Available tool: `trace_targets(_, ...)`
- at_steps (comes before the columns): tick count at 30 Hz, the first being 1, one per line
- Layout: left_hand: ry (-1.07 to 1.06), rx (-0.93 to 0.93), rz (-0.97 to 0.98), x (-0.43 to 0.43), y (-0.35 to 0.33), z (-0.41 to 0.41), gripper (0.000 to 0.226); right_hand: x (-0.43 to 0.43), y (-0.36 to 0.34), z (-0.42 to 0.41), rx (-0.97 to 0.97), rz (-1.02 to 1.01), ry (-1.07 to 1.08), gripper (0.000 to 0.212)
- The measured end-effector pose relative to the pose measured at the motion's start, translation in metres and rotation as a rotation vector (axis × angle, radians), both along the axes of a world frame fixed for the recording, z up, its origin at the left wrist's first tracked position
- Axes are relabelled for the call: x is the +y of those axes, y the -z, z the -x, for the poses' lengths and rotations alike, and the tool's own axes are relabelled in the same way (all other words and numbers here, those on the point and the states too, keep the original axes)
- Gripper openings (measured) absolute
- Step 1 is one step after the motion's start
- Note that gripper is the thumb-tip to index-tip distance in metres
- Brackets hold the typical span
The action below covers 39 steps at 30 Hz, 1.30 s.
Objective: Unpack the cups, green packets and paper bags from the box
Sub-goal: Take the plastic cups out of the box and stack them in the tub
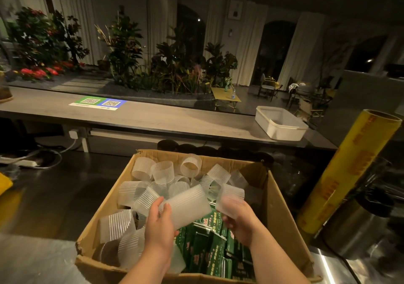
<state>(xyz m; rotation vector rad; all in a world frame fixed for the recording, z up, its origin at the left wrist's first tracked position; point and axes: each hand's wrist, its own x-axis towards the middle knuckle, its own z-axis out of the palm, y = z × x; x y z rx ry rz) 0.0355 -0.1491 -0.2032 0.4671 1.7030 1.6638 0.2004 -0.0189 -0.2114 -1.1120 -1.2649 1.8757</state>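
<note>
Both hands are over the open brown cardboard box (pixel 282 207), a little apart, each closed round a cup. The left hand (pixel 160 224) grips a ribbed frosted plastic cup (pixel 188 205) that lies on its side, thumb on top and fingers wrapped beneath. The right hand (pixel 238 218) holds a second ribbed cup (pixel 231 197), blurred, with the fingers curled round its lower end.

Under both hands, in the near right part of the box, green printed packets (pixel 209 244) stand packed side by side. More loose ribbed cups (pixel 164 172) lie tumbled across the far and left parts of the box, several on their sides.

The box sits on a dull steel worktop (pixel 43 207). To its right a yellow roll of cling film (pixel 349 174) leans upright beside a round steel canister (pixel 358 224). On the raised grey worktop (pixel 153 117) behind are a white plastic tub (pixel 281 123) and a green-and-blue sheet with QR codes (pixel 98 103). Leafy plants (pixel 124 43) stand beyond it.
</note>
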Motion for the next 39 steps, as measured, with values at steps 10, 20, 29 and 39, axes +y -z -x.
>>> trace_targets(10, 0.123, 0.023, 0.040, 0.001, 0.003, -0.002, 0.027, -0.008, 0.011, 0.011, -0.245, -0.059, -0.366, 0.031)
trace_targets(20, -0.169, -0.088, -0.141, -0.001, 0.000, 0.003, 0.031, -0.013, 0.009, 0.038, -0.456, -0.144, -0.300, 0.025)
trace_targets(29, -0.217, -0.170, -0.158, 0.002, 0.001, 0.003, 0.028, -0.052, 0.018, 0.081, -0.885, -0.512, -0.857, 0.075)
trace_targets(39, -0.205, -0.171, -0.123, -0.001, -0.001, 0.006, 0.031, -0.020, 0.002, 0.029, -0.063, 0.110, -0.080, 0.052)
